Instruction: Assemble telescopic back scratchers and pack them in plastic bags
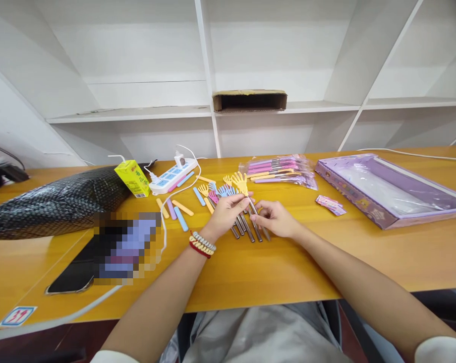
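Note:
A yellow back scratcher (240, 183) with a hand-shaped head and a metal rod is pinched just below its head by my left hand (228, 210). The fingers of my right hand (276, 219) are closed around the lower part of the same rod. Under and beside my left hand lie several more back scratchers with blue, pink and yellow heads (225, 190), their metal rods (246, 226) pointing toward me. To the left, loose coloured handle sleeves (181, 219) are scattered on the wooden table (273, 275) in blue, purple and yellow.
Bagged back scratchers (281, 169) lie behind my hands. At right are small printed packets (331, 205) and a purple display box (387, 221). A power strip (174, 176), yellow drink carton (132, 179), black wrapped bundle (69, 201), phone (74, 267) and white cable (165, 227) occupy the left.

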Available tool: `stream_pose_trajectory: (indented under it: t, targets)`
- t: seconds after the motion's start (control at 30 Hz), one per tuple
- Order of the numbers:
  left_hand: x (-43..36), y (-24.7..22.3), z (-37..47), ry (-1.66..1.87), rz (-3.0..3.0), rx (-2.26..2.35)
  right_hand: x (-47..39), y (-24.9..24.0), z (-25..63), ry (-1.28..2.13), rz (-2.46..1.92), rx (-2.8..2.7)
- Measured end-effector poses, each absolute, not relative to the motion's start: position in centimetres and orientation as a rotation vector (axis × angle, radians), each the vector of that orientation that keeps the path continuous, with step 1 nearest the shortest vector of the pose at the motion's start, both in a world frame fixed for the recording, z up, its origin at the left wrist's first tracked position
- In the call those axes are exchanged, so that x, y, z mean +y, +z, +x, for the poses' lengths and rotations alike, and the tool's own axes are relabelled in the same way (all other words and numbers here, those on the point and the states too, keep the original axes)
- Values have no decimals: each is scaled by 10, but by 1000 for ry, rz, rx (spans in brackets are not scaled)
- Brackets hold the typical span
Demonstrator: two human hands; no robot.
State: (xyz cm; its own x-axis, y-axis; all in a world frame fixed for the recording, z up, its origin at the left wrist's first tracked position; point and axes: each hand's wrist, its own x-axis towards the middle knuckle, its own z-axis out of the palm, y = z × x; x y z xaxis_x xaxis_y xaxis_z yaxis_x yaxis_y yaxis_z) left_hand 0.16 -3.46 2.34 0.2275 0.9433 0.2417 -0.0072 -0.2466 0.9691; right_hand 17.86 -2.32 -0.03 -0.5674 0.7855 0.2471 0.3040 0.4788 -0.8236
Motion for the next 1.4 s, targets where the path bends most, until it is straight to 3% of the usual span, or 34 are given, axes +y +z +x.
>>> stream_pose_trajectory:
  t: [0.13,0.4,0.6,0.8,0.93,1.4]
  targets:
    - [-38,27,1,1205,1592,961,-25,2,178,1214,-823,-2100]
    - [-31,20,1,1252,1637,1081,-25,3,178,1226,-849,-2093]
    - [-13,13,-35,1287,2106,1912,-14,-4,185,896,-1037,-1980]
    - [-7,15,-77,763,1990,2580,-7,-6,189,721,-1144,-2000]
    - [-5,14,-86,483,1848,2597,-8,-4,189,642,-1158,-2026]
    - [-4,12,-77,288,1818,2499,-10,-2,187,585,-1202,-2003]
